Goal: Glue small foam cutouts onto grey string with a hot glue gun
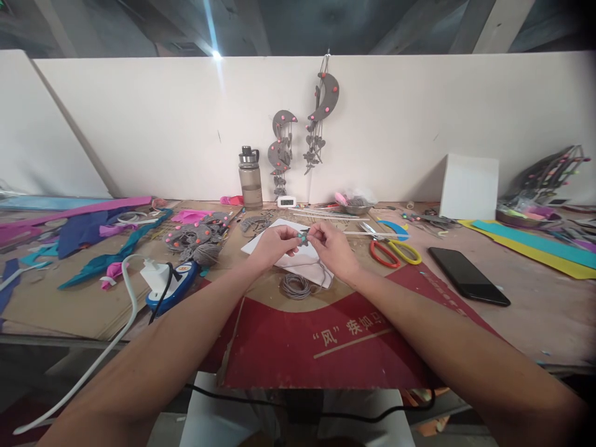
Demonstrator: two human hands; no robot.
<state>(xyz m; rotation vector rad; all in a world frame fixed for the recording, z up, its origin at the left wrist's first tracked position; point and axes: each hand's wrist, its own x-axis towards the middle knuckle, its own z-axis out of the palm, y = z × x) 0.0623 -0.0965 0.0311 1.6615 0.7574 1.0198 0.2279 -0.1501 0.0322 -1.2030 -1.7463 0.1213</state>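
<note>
Sitting between fingers (283, 232), teal piece (302, 238)

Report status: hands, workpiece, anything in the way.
Left hand pinching small teal-and-grey piece. Right hand closed in beside it, grip unclear. White sheet beneath; coiled grey cord nearer the person. Scissors to the right, not blocking.

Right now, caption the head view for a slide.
Left hand and right hand handling a teal piece above white paper.

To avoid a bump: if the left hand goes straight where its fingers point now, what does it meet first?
Likely the right hand, just beyond the small teal piece between them; depth is unclear.
</note>
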